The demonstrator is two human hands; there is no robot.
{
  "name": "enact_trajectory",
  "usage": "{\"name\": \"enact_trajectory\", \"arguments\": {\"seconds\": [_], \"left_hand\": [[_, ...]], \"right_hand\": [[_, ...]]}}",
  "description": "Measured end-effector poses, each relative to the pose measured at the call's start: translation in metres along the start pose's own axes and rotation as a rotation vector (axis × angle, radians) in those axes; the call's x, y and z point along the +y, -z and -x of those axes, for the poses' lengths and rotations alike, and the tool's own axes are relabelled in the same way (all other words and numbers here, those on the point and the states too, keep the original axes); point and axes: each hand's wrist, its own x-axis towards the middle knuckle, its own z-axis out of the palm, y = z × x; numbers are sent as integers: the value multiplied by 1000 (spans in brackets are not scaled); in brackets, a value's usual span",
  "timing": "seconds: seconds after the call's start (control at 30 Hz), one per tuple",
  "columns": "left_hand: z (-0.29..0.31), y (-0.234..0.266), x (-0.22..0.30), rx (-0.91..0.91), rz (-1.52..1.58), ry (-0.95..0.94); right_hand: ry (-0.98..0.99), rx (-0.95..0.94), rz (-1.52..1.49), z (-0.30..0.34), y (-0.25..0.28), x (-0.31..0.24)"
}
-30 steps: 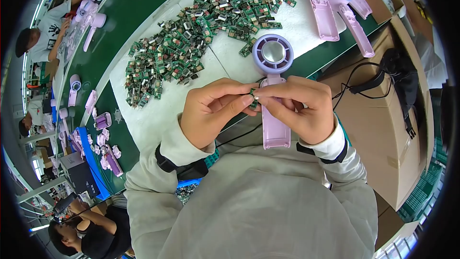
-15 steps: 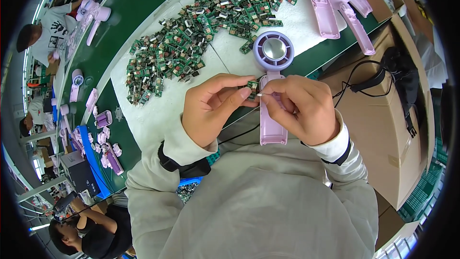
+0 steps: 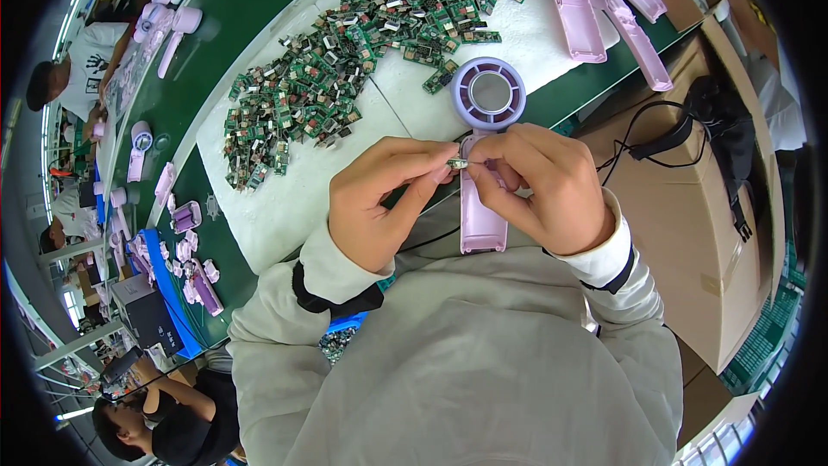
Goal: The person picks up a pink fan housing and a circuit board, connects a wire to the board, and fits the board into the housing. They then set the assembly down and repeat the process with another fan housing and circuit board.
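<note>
My left hand (image 3: 379, 198) pinches a small green circuit board (image 3: 455, 163) between thumb and forefinger, its narrow side turned up. Close against it, my right hand (image 3: 552, 190) is closed in a pinch at the board's right end. Its fingertips hold a small white connector, now mostly hidden. Below both hands lies a handheld fan with a round lilac head (image 3: 460, 97) and an open pink handle shell (image 3: 483, 220). My right fingers cover the join of head and handle.
A pile of circuit boards (image 3: 302, 86) spreads over a white foam sheet (image 3: 267, 216). More open fan bodies (image 3: 576, 22) lie at the far right. Cardboard boxes (image 3: 681, 233) stand on the right. Pink parts (image 3: 185, 246) lie on the left, and other people work beyond.
The circuit board has tilted from showing its face to nearly edge-on. My right fingertips have come up against it with the white connector. The fan sits slightly farther left in view.
</note>
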Motion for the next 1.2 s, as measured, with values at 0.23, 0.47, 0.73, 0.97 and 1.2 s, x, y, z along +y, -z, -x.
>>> {"name": "enact_trajectory", "arguments": {"seconds": [0.23,0.47,0.73,0.97,1.2], "left_hand": [[-2,0,1,-42,279,153],[-4,6,6,-113,363,221],[-4,9,-2,-172,435,225],[-1,3,-4,-179,458,220],[-2,5,-5,-202,305,209]], "right_hand": [[-67,-47,-122,5,4,4],[-132,-78,-201,5,9,4],[-111,-144,-212,3,12,11],[-80,-184,-207,4,14,13],[-48,-180,-230,8,10,21]]}}
